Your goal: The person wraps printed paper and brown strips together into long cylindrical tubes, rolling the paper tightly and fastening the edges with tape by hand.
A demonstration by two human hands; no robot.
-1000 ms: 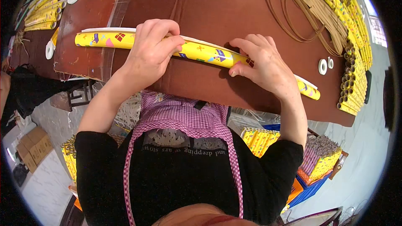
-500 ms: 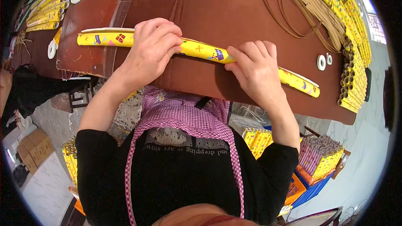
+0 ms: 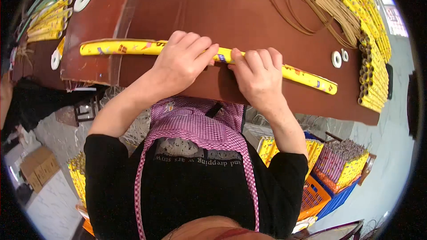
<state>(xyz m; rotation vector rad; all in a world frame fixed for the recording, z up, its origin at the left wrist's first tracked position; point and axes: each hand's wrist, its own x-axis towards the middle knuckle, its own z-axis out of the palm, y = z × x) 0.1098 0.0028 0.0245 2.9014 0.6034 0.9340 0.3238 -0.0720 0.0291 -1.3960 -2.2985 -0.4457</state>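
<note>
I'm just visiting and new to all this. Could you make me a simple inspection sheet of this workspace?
Surface: brown table, with things along its edges.
Job's things: one long yellow patterned tube, lying across the near part.
Clutter: flat brown strips at the far right; two small white rings nearby; stacked yellow tubes at the right edge.
Hands: left hand and right hand both curl over the tube, side by side near its middle.
Cables: nothing seen for certain.
Surroundings: orange crate at lower right; cardboard boxes at lower left.
</note>
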